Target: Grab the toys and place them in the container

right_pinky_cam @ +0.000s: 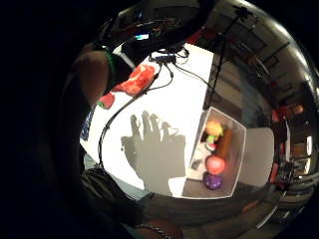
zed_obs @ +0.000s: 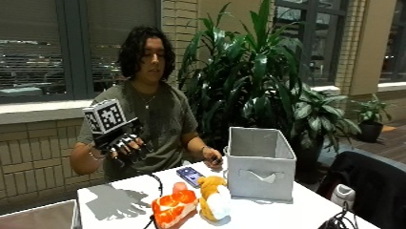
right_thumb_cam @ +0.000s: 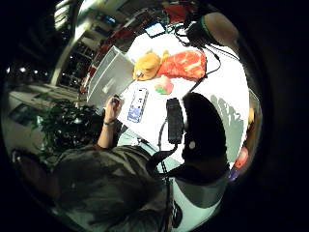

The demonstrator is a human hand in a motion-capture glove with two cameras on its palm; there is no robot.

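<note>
My gloved right hand is raised above the table's left part, fingers spread and holding nothing; its shadow falls on the white table. A red steak toy lies mid-table beside a yellow plush. A small pink and green toy sits just behind them. A grey fabric container stands to the right of the toys. A second grey bin at the table's left end holds several toys.
A phone lies near the person's bare left hand, which rests on the table's far edge. Black cables run across the table. Big plants stand behind, and a dark chair is at the right.
</note>
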